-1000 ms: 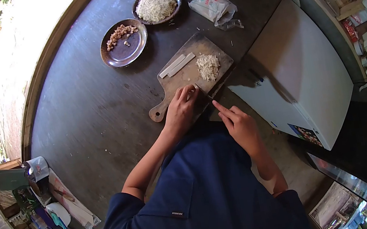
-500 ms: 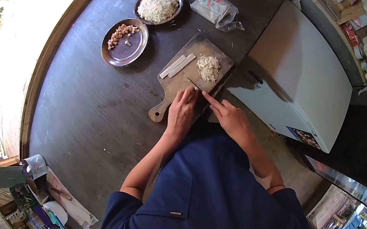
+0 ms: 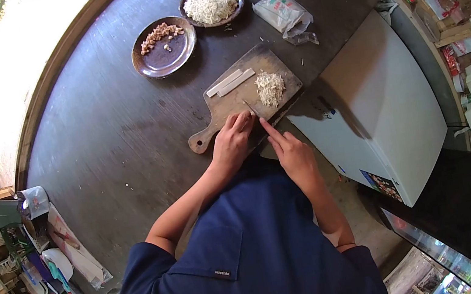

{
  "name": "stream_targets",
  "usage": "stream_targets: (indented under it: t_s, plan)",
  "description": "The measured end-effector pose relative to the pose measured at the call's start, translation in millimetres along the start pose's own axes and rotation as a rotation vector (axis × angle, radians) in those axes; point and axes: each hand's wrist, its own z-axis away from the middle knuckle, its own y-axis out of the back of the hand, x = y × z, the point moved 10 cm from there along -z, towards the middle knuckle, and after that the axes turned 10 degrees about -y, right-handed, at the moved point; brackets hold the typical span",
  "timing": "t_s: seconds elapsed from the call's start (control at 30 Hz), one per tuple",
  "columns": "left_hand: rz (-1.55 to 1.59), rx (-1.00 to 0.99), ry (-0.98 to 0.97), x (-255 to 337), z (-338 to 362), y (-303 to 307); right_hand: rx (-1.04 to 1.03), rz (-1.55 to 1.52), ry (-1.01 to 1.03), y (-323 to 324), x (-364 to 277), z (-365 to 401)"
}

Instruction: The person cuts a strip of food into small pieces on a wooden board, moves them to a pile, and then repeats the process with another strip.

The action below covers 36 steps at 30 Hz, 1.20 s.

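A wooden cutting board [image 3: 229, 106] lies at the near edge of the dark table. My right hand [image 3: 292, 153] is closed on a knife [image 3: 250, 107], its index finger stretched along it; the handle is hidden in the hand. Right beside the blade, my left hand [image 3: 232, 139] has its fingers bunched at the board's near edge, over a small pale piece that is mostly hidden. Two pale flat strips [image 3: 236, 82] lie side by side on the board. To their right is a heap of thin pale shreds [image 3: 271, 89].
Beyond the board stand a brown plate with small brown chunks [image 3: 159, 34] and a dark plate heaped with pale shreds [image 3: 211, 4]. A plastic bag [image 3: 284, 14] lies right of them. A white chest freezer [image 3: 385, 98] adjoins the table's right edge. Utensils [image 3: 50, 262] crowd the left corner.
The whole view has shifted and turned slightly. Both hands stay at the same spot on the board, and the strips and heap look much the same.
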Motion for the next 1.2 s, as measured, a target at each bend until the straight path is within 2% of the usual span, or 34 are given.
stream_targets:
  t_s: [0.23, 0.33, 0.4, 0.53, 0.6, 0.9, 1.2]
  plan:
    - [0.017, 0.017, 0.017, 1.9, 3.4, 0.4, -0.047, 0.053, -0.063, 2.4, 9.6, 24.1]
    - [-0.019, 0.005, 0.004, 2.0, 5.2, 0.7, 0.008, -0.055, -0.023, -3.1, 5.5, 8.0]
    - [-0.029, -0.016, -0.013, 4.1, 4.8, -3.0, 0.014, 0.032, -0.027, -8.3, 1.1, -1.0]
    - [-0.082, -0.029, -0.044, 2.4, 3.3, -2.4, 0.019, 0.014, -0.023, 0.8, 0.6, 7.6]
    - [-0.068, -0.029, -0.055, 4.7, 4.2, -2.1, -0.036, 0.043, -0.074, 0.7, 7.1, 21.4]
    - [-0.051, -0.011, -0.004, 3.9, 3.8, 1.3, 0.034, 0.005, -0.025, -10.3, 1.0, 0.0]
    - [-0.042, 0.036, 0.048, 0.8, 4.6, 1.6, 0.019, -0.005, -0.051, -6.8, 8.7, 18.9]
